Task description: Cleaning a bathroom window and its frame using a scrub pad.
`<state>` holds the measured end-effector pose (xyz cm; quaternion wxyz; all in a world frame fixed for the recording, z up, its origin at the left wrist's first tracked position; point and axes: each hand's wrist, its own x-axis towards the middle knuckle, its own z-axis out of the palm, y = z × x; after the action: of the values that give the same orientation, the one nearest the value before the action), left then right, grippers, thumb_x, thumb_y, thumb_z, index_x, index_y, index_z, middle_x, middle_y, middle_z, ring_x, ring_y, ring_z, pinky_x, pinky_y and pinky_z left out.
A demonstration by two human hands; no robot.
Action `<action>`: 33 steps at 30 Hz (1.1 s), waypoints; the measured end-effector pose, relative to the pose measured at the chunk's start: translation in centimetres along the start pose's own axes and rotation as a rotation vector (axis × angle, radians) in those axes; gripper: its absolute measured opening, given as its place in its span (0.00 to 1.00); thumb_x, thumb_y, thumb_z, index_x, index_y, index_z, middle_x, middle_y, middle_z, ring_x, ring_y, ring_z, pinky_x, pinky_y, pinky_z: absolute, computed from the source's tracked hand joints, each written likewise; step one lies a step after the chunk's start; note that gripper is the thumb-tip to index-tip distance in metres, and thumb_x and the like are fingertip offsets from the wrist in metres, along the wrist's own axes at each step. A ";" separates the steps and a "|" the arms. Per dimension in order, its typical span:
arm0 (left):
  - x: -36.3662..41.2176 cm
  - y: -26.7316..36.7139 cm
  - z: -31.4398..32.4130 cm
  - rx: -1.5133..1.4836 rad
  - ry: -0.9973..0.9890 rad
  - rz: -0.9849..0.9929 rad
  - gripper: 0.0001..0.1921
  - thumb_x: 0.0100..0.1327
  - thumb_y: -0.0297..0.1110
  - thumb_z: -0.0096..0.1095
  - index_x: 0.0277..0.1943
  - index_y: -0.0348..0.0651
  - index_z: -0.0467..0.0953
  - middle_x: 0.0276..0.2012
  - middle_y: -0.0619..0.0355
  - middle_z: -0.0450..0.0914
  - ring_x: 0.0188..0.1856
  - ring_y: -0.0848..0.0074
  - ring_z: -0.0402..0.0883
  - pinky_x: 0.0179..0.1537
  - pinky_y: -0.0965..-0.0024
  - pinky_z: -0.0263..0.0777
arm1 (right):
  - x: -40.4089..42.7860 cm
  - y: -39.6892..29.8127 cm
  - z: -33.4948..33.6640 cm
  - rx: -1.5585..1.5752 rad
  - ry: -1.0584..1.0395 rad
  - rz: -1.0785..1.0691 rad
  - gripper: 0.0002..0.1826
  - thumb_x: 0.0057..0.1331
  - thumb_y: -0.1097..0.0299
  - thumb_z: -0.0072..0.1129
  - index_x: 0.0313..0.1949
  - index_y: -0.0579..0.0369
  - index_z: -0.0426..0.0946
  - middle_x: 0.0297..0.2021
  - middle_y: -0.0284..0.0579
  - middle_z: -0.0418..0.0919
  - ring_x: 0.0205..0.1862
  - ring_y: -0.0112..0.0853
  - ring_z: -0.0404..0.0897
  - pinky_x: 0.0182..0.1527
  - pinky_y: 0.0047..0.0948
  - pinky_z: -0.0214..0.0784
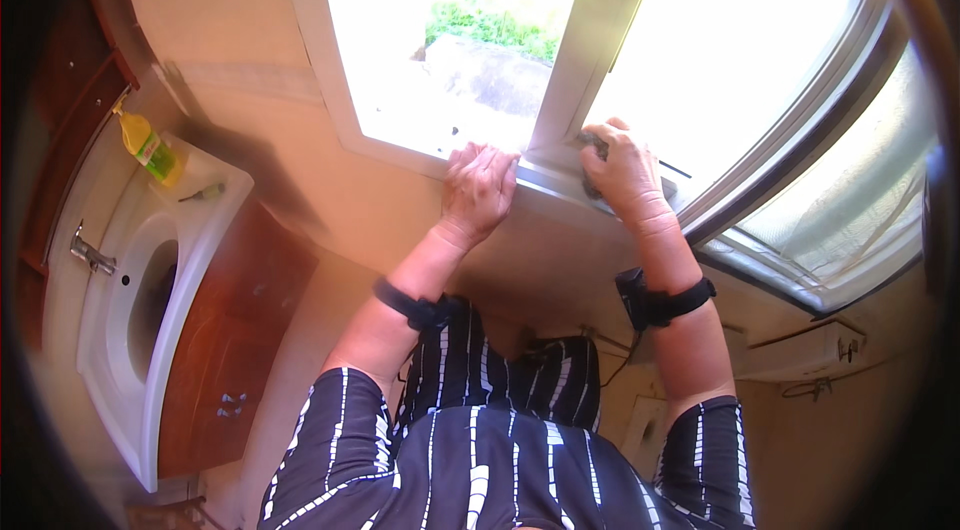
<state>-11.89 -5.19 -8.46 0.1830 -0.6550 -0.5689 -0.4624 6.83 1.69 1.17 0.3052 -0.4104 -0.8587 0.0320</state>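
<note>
My left hand (480, 189) rests with bent fingers on the bottom edge of the white window frame (551, 181); whether it grips the frame or anything else cannot be told. Further right, my right hand (624, 170) is closed around a dark grey, rough wad (595, 145), perhaps a scouring pad or cloth, pressed at the foot of the upright window bar (592, 42). Part of the wad is hidden under the fingers. Black straps circle both forearms.
On the left a white washbasin (169, 282) with a chrome tap (94, 256) tops a red-brown cabinet (232, 350). A yellow pump bottle (150, 147) and a small brush-like item (204, 192) are on its rim. A white boxy fixture (799, 351) is at lower right.
</note>
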 end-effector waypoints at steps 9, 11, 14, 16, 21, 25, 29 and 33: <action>0.0 0.0 0.2 -0.005 0.027 0.013 0.08 0.68 0.33 0.54 0.42 0.46 0.81 0.37 0.56 0.83 0.43 0.61 0.78 0.48 0.59 0.66 | -1.4 0.9 0.7 0.207 0.239 0.138 0.15 0.60 0.65 0.60 0.46 0.50 0.84 0.37 0.47 0.82 0.35 0.39 0.82 0.43 0.33 0.74; 0.0 -0.2 0.2 -0.010 0.017 0.006 0.08 0.68 0.34 0.54 0.42 0.46 0.81 0.37 0.56 0.83 0.44 0.61 0.78 0.48 0.59 0.66 | -1.4 1.0 1.1 0.154 0.284 0.129 0.15 0.60 0.65 0.61 0.46 0.51 0.84 0.40 0.47 0.83 0.37 0.42 0.83 0.44 0.36 0.75; 0.0 -0.1 0.3 -0.014 0.031 0.026 0.08 0.68 0.34 0.54 0.42 0.46 0.80 0.37 0.56 0.83 0.44 0.61 0.78 0.48 0.59 0.66 | -0.9 0.2 0.9 -0.040 0.196 0.060 0.14 0.62 0.65 0.59 0.45 0.53 0.83 0.40 0.46 0.83 0.40 0.46 0.84 0.45 0.39 0.76; 0.1 -0.1 0.2 0.008 0.050 0.031 0.06 0.67 0.33 0.56 0.40 0.47 0.80 0.35 0.58 0.83 0.41 0.63 0.77 0.46 0.60 0.67 | -0.3 -0.7 0.7 -0.108 0.133 0.062 0.13 0.63 0.66 0.58 0.45 0.53 0.83 0.41 0.45 0.83 0.40 0.46 0.84 0.45 0.40 0.76; -0.1 -0.2 0.1 0.007 0.043 0.010 0.06 0.67 0.33 0.55 0.40 0.47 0.80 0.36 0.57 0.83 0.42 0.62 0.77 0.47 0.60 0.67 | 0.0 -1.8 0.0 -0.191 -0.011 0.084 0.14 0.64 0.67 0.56 0.46 0.54 0.83 0.43 0.46 0.82 0.42 0.48 0.83 0.49 0.43 0.74; -0.1 -0.2 0.0 -0.001 0.002 -0.009 0.08 0.68 0.33 0.53 0.42 0.46 0.80 0.37 0.56 0.84 0.44 0.61 0.78 0.49 0.59 0.67 | 0.0 -0.8 -0.5 -0.105 -0.033 0.040 0.15 0.63 0.67 0.55 0.47 0.55 0.83 0.45 0.47 0.81 0.44 0.47 0.82 0.50 0.42 0.75; 0.0 0.0 0.0 -0.004 0.028 0.010 0.08 0.68 0.33 0.53 0.42 0.46 0.80 0.37 0.56 0.83 0.44 0.60 0.78 0.48 0.59 0.67 | -0.7 -0.4 0.0 -0.040 0.037 0.074 0.15 0.64 0.66 0.55 0.49 0.54 0.82 0.45 0.46 0.80 0.44 0.46 0.83 0.49 0.43 0.76; 0.1 0.0 0.1 0.003 0.010 -0.003 0.08 0.68 0.33 0.53 0.42 0.46 0.81 0.36 0.56 0.83 0.43 0.60 0.78 0.48 0.59 0.67 | -0.3 -1.0 0.9 -0.131 0.052 0.116 0.15 0.64 0.66 0.55 0.49 0.53 0.82 0.46 0.46 0.80 0.43 0.47 0.83 0.49 0.44 0.76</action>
<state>-11.81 -5.05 -8.45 0.1860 -0.6516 -0.5698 -0.4650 5.78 0.95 0.61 0.2975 -0.4793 -0.8255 -0.0169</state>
